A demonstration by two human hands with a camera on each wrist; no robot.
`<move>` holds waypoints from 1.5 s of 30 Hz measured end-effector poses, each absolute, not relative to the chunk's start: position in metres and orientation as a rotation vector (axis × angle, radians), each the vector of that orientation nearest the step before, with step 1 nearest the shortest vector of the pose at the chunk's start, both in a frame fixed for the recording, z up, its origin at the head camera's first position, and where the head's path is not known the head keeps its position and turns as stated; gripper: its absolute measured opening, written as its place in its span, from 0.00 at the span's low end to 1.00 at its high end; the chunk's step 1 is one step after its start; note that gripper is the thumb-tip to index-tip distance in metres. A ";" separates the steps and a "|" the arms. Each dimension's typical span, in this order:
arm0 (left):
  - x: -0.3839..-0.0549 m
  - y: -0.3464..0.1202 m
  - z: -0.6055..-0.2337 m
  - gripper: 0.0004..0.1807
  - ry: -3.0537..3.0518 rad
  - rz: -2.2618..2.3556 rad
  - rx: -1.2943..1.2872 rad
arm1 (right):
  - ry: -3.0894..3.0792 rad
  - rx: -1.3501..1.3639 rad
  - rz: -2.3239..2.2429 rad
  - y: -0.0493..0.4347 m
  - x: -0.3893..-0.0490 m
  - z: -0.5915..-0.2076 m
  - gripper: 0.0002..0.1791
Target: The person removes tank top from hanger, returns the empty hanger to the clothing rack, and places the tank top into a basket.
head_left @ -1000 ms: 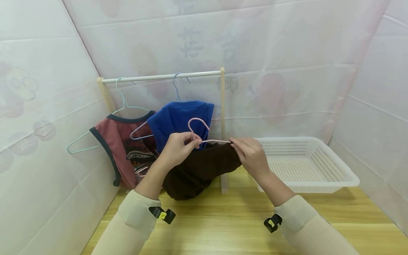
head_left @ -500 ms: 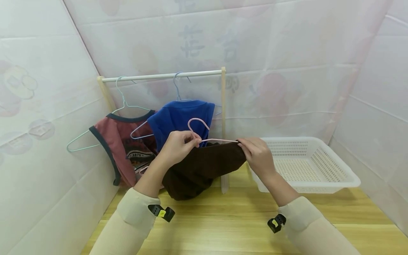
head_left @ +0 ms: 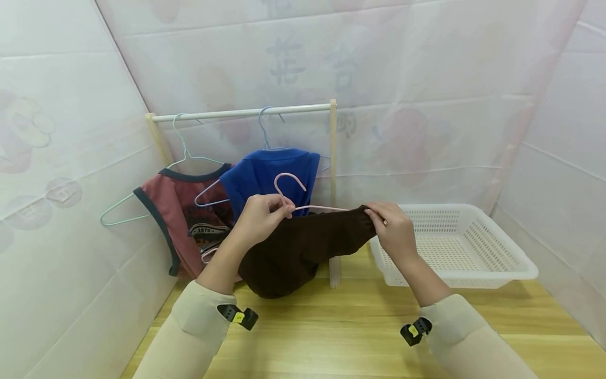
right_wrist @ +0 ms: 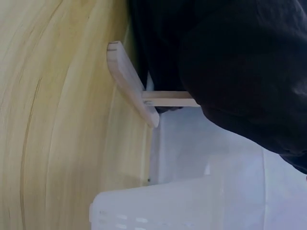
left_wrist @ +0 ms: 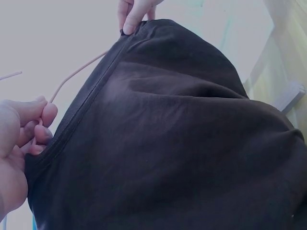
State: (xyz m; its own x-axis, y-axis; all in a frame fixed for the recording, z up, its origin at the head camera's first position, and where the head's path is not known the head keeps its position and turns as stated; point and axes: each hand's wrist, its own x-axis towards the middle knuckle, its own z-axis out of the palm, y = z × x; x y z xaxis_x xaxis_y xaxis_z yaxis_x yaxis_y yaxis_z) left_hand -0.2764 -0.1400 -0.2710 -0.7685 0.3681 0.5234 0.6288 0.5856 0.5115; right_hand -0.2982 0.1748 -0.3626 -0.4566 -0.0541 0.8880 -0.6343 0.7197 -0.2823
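Note:
My left hand [head_left: 263, 217] pinches a pink wire hanger [head_left: 319, 207] just below its hook, which stands up above the fingers. A dark brown garment [head_left: 303, 252] hangs below, one arm of the hanger running along its top edge toward the right. At that end my right hand [head_left: 392, 229] pinches the gathered corner of the cloth; the hanger's tip is hidden there. In the left wrist view the garment's stitched edge [left_wrist: 86, 98] stretches between both hands. The right wrist view has the dark cloth [right_wrist: 240, 62] but not the right hand's grip.
Behind the hands stands a clothes rack [head_left: 241, 113]. On it hang a red sleeveless shirt [head_left: 165, 210] on a green hanger and a blue shirt [head_left: 279, 168] on a blue hanger. A white plastic basket [head_left: 508, 273] sits at the right on the wooden table [head_left: 322, 337].
My right hand has moved to the right, drawing the garment's corner outward along the hanger arm. The left hand has shifted slightly left with the hanger.

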 end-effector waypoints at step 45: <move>-0.277 -0.147 -0.272 0.14 -2.259 -1.292 -0.684 | -1.134 -0.038 2.580 0.158 -0.295 -0.346 0.08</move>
State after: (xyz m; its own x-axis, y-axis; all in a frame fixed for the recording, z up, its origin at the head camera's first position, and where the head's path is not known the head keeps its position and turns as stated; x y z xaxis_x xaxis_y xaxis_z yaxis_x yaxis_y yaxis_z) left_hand -0.2767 -0.1473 -0.2721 -0.7774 0.1966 0.5975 0.6146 0.4394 0.6551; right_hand -0.2947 0.1579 -0.3455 -0.9478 0.3015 0.1039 -0.2804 -0.6327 -0.7219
